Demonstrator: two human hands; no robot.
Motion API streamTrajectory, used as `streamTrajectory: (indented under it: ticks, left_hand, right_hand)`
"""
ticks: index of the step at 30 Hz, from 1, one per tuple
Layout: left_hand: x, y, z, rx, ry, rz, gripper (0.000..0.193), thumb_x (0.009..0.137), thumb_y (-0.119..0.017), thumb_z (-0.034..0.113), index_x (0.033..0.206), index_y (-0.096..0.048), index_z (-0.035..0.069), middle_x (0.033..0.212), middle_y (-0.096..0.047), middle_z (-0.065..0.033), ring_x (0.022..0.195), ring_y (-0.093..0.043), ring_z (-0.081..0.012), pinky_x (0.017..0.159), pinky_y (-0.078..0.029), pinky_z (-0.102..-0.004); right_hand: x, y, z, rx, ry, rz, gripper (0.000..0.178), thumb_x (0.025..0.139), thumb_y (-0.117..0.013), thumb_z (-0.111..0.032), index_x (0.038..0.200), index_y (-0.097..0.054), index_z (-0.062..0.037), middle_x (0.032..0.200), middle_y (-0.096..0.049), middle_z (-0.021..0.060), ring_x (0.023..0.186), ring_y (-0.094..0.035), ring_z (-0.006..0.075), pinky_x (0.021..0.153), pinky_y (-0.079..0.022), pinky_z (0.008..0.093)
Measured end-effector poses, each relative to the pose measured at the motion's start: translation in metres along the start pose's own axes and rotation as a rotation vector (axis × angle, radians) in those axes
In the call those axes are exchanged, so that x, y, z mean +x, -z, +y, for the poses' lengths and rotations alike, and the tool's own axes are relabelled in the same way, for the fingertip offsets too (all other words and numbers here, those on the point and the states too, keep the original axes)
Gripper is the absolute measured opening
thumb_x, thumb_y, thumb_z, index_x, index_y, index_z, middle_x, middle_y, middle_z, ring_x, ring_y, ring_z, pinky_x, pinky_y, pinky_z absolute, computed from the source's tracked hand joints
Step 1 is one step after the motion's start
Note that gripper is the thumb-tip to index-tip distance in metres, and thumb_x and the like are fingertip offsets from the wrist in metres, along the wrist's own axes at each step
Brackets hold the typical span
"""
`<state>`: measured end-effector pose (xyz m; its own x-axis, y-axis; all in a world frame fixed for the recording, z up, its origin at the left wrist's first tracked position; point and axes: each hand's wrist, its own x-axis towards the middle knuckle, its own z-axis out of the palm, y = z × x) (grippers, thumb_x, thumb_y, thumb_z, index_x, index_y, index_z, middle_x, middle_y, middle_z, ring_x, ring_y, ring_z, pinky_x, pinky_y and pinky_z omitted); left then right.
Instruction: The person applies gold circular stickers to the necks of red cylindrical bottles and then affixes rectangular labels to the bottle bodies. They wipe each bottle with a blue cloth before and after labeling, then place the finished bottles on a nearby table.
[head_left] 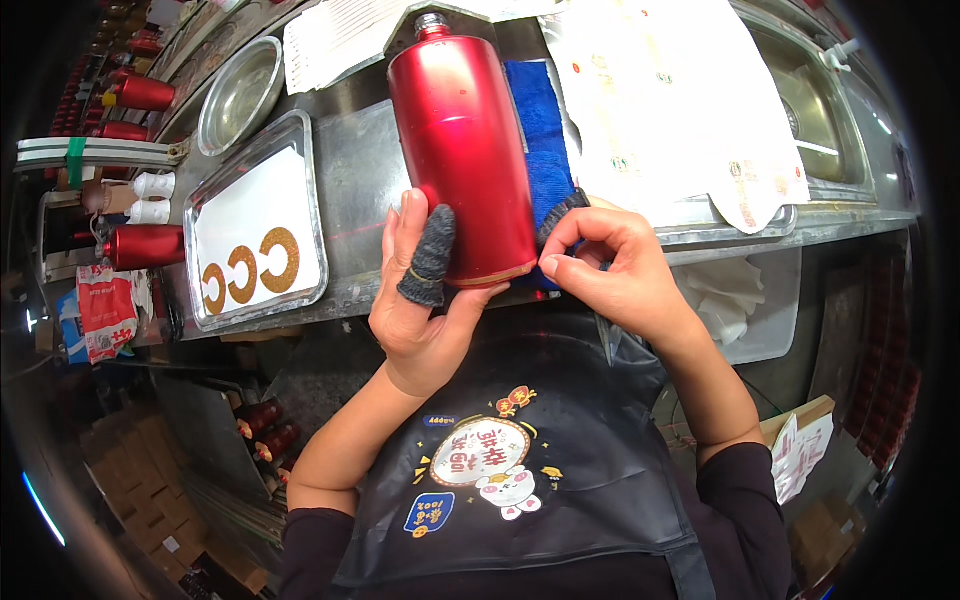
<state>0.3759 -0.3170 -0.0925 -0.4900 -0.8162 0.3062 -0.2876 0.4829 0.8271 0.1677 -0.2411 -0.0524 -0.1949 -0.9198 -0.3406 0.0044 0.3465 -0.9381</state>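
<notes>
A shiny red bottle [462, 150] with a bare threaded neck points away from me over the metal worktop. A thin gold line runs along its base edge. My left hand [415, 315] grips the base end, thumb underneath and fingers along the left side; a dark grey knitted sleeve covers one finger. Just right of the base, my right hand [615, 255] has thumb and forefinger pinched together, also with a grey finger sleeve. Whatever that pinch holds, if anything, is too small to tell. A folded blue cloth [545, 130] lies beside the bottle, partly behind the right hand.
At left, a metal tray [312, 215] holds a white sheet with gold C-shaped pieces [279, 256]. Beyond it sits a round metal bowl [240, 97]. White printed sheeting [665, 110] covers the right side, beside a sink [815, 110]. More red bottles [145, 246] stand far left.
</notes>
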Motion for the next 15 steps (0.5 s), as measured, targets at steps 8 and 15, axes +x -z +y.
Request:
streamTrajectory:
  ticks: [8,15]
  left_hand:
    - [-0.017,0.019,-0.001,-0.303,0.164,-0.062,0.061,0.090,-0.072,0.006,0.143,-0.046,-0.008,0.150,-0.047,-0.0253,0.142,-0.043,-0.0307,0.120,-0.023,-0.0499]
    - [-0.002,0.003,0.017,-0.567,0.373,0.027,0.058,0.093,-0.070,0.009,0.143,-0.046,-0.007,0.140,-0.055,-0.0165,0.128,-0.052,-0.0206,0.123,-0.016,-0.0440]
  right_hand:
    - [-0.003,-0.029,-0.005,-0.318,0.202,0.197,0.041,0.076,-0.085,-0.026,0.089,-0.053,-0.0031,0.083,-0.050,0.0040,0.064,-0.046,0.0111,0.055,-0.039,0.0276]
    - [-0.002,-0.041,0.004,-0.398,0.340,0.302,0.048,0.075,-0.088,-0.028,0.089,-0.050,-0.0032,0.082,-0.045,0.0045,0.061,-0.037,0.0111,0.050,-0.033,0.0272]
